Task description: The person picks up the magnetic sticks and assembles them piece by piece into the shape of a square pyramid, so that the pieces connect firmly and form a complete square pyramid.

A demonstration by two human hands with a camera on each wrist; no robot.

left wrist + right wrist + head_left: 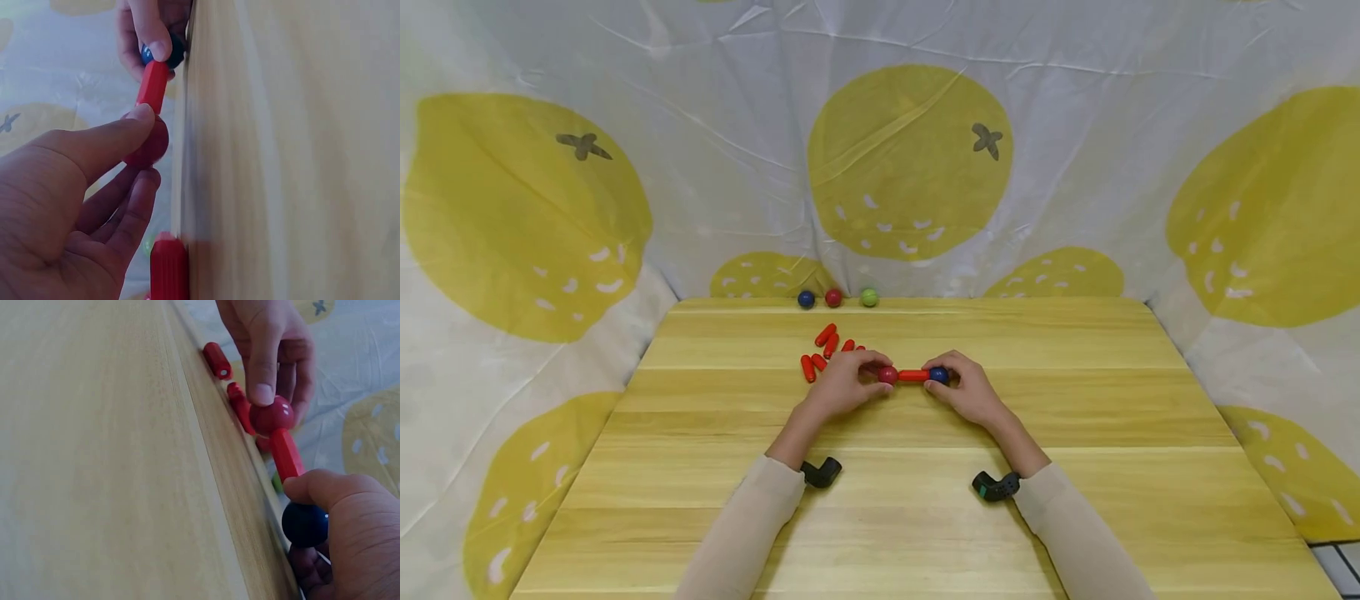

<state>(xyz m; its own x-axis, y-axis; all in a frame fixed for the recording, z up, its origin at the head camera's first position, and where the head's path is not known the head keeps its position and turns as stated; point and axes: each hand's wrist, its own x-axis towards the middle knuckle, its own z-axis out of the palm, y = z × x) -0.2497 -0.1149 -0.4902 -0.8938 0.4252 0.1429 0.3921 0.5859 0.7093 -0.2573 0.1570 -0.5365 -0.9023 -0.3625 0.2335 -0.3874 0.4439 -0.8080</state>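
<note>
Between my hands a red rod (913,376) joins a dark red ball (887,376) at its left end to a dark blue ball (938,375) at its right end. My left hand (844,383) pinches the red ball between thumb and fingers. With thumb and fingers my right hand (968,389) holds the blue ball. In the right wrist view the right thumb lies where the rod (287,455) meets the blue ball (304,525). Several loose red rods (808,368) lie beside and behind my left hand, which partly hides some of them.
Along the table's back edge stand a blue ball (806,299), a red ball (833,297) and a green ball (868,297). The wooden table (1075,517) ends at a hanging cloth (1075,125) with a lemon print. Each wrist wears a black device (996,486).
</note>
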